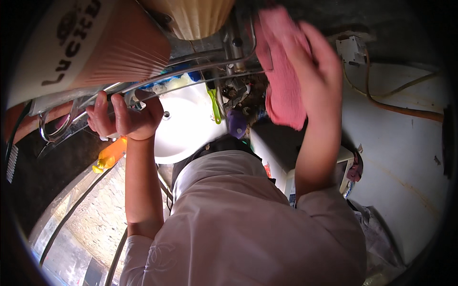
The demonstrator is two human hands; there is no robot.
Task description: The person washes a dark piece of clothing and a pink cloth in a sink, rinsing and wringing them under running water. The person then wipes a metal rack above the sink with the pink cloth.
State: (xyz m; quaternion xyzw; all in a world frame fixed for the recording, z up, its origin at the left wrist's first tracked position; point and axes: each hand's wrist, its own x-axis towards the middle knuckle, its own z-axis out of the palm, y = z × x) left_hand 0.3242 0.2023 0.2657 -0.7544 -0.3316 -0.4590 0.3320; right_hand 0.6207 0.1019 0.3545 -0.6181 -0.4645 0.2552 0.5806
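Observation:
My right hand (pixel 315 68), slightly blurred, holds a pink cloth (pixel 286 89) that hangs down at the right end of a wall rack. At the left, my left hand (pixel 125 114) is raised under the rack's metal rail (pixel 186 73), its fingers curled up beside the rail; whether they grip it is unclear. On the rack, close to the camera, stand a pink and white ribbed cup (pixel 125 50) bearing writing and a cream ribbed cup (pixel 200 18). Below the rack is a white washbasin (pixel 182 125).
An orange bottle with a yellow cap (pixel 111 155) lies left of the basin. A green plastic handle (pixel 214 105) and a purple item (pixel 237 123) are at its right edge. A socket box (pixel 351 49) with cables (pixel 393 107) is on the right; a comb (pixel 12 164) shows far left.

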